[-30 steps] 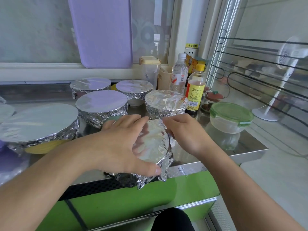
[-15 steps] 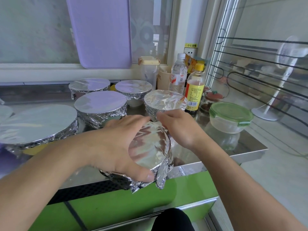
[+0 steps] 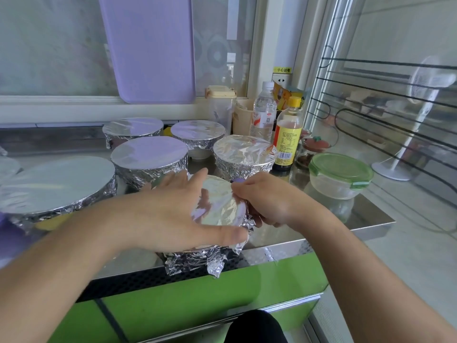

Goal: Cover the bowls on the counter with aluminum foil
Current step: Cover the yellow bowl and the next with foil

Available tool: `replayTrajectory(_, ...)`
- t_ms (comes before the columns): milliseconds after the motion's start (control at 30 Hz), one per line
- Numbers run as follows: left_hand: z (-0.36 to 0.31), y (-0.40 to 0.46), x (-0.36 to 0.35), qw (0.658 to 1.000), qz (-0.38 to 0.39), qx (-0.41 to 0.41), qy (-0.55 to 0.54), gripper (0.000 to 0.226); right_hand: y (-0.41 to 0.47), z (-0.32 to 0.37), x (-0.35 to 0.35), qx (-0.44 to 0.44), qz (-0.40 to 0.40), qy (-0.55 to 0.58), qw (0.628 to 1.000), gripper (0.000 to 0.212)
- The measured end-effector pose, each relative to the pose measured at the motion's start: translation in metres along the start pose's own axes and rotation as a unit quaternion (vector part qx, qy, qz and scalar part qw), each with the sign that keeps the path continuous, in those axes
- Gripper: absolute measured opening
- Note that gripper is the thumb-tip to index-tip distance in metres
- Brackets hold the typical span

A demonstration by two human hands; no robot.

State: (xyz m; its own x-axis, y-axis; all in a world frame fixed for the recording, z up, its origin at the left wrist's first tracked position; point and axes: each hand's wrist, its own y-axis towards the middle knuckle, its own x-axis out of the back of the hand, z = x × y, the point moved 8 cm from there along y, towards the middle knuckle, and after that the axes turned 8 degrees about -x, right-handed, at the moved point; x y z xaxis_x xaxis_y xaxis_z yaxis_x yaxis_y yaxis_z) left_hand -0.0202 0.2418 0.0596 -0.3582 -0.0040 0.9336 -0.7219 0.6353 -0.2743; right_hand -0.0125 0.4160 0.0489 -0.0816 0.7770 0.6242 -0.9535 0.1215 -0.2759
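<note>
A small bowl under crinkled aluminium foil [image 3: 220, 206] sits at the counter's front edge. My left hand [image 3: 168, 214] lies over its left half, thumb pressed along the near rim, fingers spread on top. My right hand [image 3: 267, 201] curls round the bowl's right side and pinches the foil against it. Loose foil [image 3: 195, 262] hangs below the near rim. Several foil-covered bowls stand behind: a wide one [image 3: 57, 186] at the left, one [image 3: 149, 157] in the middle, one [image 3: 243, 152] at the right, two [image 3: 133, 127] [image 3: 197, 132] at the back.
The steel counter [image 3: 346, 219] ends at a corner on the right. A clear container with a green lid [image 3: 340, 174] stands there. A sauce bottle [image 3: 288, 137], a water bottle [image 3: 263, 112] and jars crowd the back right. A purple board [image 3: 148, 45] leans on the window.
My right hand has slid from the bowl's far rim down its right side and now pinches the foil there. My left hand stays on top, thumb pressing the near edge.
</note>
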Motion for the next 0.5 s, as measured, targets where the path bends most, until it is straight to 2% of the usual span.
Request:
replayTrajectory(67, -0.001, 0.003, -0.005, 1.000, -0.016, 0.014, 0.002, 0.149, 0.002, -0.004, 0.003, -0.013, -0.018, 0.001, 1.000, 0.057)
replayTrajectory(133, -0.002, 0.004, -0.010, 0.999, -0.025, 0.018, 0.008, 0.143, 0.005, -0.008, 0.018, -0.016, -0.093, 0.012, 0.995, 0.057)
replayTrajectory(233, -0.002, 0.004, -0.010, 0.999, -0.039, 0.013, 0.020, 0.139, -0.002, -0.008, 0.044, 0.043, -0.274, 0.018, 0.961, 0.036)
replayTrajectory(267, -0.002, 0.004, -0.009, 0.999, -0.042, 0.011, 0.022, 0.138, -0.004, -0.007, 0.047, 0.061, -0.299, 0.025, 0.952, 0.028)
replayTrajectory(333, -0.002, 0.003, -0.008, 0.999, -0.042, 0.005, 0.024, 0.137, -0.001, -0.007, 0.041, 0.059, -0.267, 0.040, 0.961, 0.018)
replayTrajectory(433, -0.003, 0.002, -0.007, 0.999, -0.044, -0.003, 0.027, 0.137, 0.016, -0.025, 0.023, -0.008, -0.170, 0.053, 0.984, 0.025)
replayTrajectory(500, -0.002, 0.003, -0.008, 0.999, -0.043, -0.004, 0.024, 0.137, 0.024, -0.038, 0.017, -0.035, -0.141, 0.118, 0.982, 0.019)
